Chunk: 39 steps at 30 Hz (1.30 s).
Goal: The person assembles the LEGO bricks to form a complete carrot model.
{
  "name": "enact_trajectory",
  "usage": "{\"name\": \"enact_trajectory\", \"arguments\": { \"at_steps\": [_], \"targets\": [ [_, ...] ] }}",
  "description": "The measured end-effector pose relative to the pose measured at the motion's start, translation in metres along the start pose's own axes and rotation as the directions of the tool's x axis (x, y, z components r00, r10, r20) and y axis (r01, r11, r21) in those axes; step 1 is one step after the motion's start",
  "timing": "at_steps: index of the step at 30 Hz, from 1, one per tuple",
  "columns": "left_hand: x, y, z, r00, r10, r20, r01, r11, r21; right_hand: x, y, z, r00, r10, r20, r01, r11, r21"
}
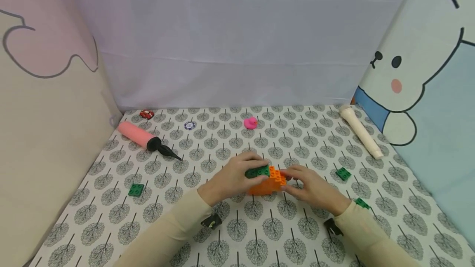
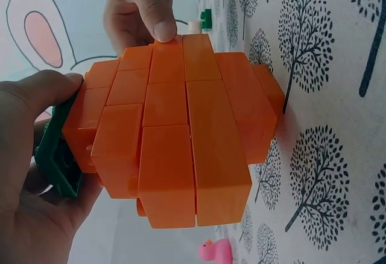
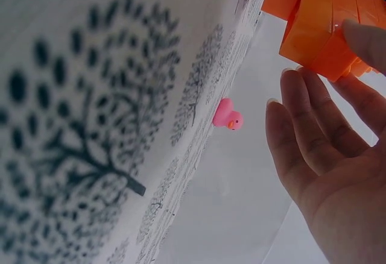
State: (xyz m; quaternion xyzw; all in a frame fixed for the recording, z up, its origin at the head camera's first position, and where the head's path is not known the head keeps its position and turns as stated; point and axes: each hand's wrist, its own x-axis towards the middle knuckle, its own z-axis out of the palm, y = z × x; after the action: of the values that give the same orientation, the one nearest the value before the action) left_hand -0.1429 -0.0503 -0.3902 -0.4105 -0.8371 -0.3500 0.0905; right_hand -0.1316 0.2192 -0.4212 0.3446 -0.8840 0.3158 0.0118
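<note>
A stepped block of orange toy bricks [image 1: 262,188] stands on the patterned cloth in the middle. At its top, my left hand [image 1: 233,176] pinches a green toy brick [image 1: 257,171] between thumb and fingers. The left wrist view shows that green brick [image 2: 59,149] tilted against the orange top, its hollow underside partly visible; whether it is pressed on cannot be told. My right hand [image 1: 313,186] steadies the right end of the orange block, thumb [image 3: 365,44] on one face and index finger at another. Its other fingers stay extended, clear of the bricks.
Loose green bricks lie left [image 1: 136,189], right [image 1: 343,174] and by the right wrist [image 1: 362,203]. Farther back are a pink rubber duck [image 1: 250,123], a poker chip [image 1: 189,125], a red toy car [image 1: 146,114], a pink hand pump [image 1: 139,135] and a cream-coloured tube [image 1: 360,131]. Cloth walls enclose the table.
</note>
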Motion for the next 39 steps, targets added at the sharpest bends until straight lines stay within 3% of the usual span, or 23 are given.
{"name": "enact_trajectory", "arguments": {
  "at_steps": [12,18,26,39],
  "targets": [
    [0.0,0.006,-0.002,0.995,-0.094,0.041,0.095,0.995,-0.006,0.0,0.001,0.001,1.0,0.001,-0.002,-0.001,1.0,0.006],
    [0.0,0.006,-0.003,0.994,-0.094,0.057,0.095,0.995,-0.011,-0.001,0.001,0.001,1.0,0.012,0.004,-0.012,1.0,0.014],
    [-0.008,0.001,-0.005,0.993,-0.109,0.05,0.109,0.994,0.009,0.0,0.001,0.001,1.0,0.013,0.005,-0.013,1.0,0.017],
    [-0.03,-0.006,-0.024,0.99,-0.142,-0.019,0.142,0.99,0.0,0.0,-0.001,0.0,0.998,0.052,0.026,-0.053,0.998,0.028]
  ]
}}
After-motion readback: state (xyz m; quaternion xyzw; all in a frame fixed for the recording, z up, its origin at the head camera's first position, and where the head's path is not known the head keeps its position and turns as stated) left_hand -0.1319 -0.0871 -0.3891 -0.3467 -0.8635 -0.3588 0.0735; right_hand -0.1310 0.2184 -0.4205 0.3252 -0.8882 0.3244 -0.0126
